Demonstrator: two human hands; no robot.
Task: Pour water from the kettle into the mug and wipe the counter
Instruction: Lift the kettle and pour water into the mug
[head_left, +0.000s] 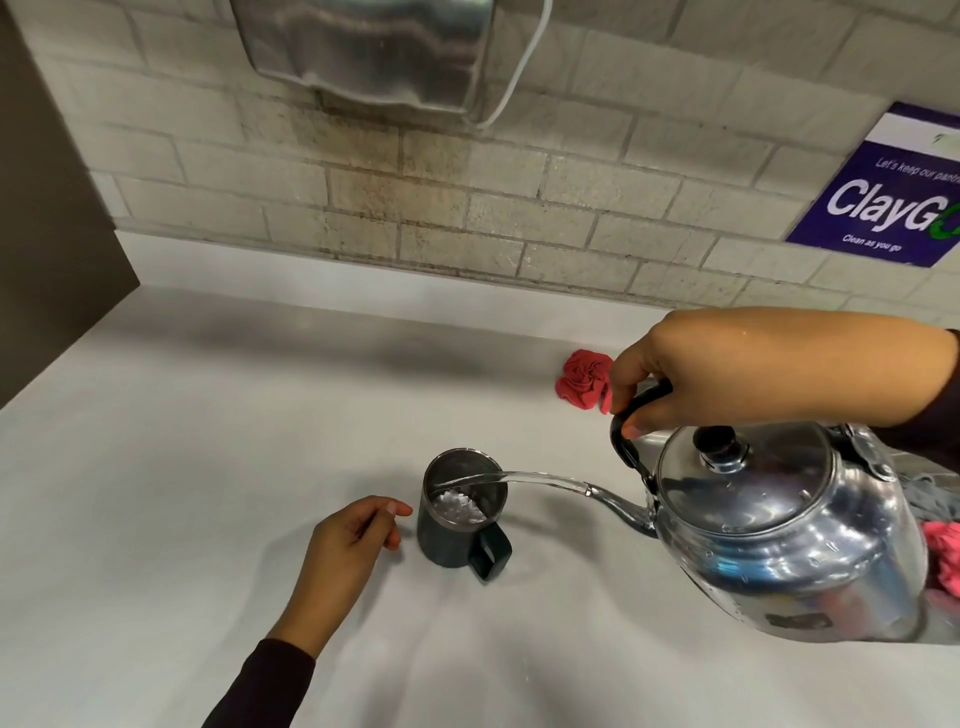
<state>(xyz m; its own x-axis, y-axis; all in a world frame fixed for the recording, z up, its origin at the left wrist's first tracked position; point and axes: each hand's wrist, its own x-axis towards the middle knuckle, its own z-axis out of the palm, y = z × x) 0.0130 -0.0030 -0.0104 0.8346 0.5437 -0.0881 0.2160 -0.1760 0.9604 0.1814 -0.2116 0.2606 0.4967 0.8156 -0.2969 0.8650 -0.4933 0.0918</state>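
Note:
A shiny steel kettle (789, 535) is tilted to the left, held up by its black handle in my right hand (691, 374). Water streams from its thin spout into a dark mug (457, 530) with a steel inside and a handle facing me. The mug stands on the white counter (182, 441). My left hand (348, 551) rests on the counter just left of the mug, fingers loosely curled, its fingertips beside the mug wall, holding nothing. A crumpled red cloth (582, 379) lies on the counter behind the kettle handle.
A tiled wall runs along the back of the counter, with a steel dispenser (363, 52) mounted high and a purple sign (893, 197) at right. A dark panel (47, 234) closes the left side. More red cloth (943, 561) shows at the right edge behind the kettle.

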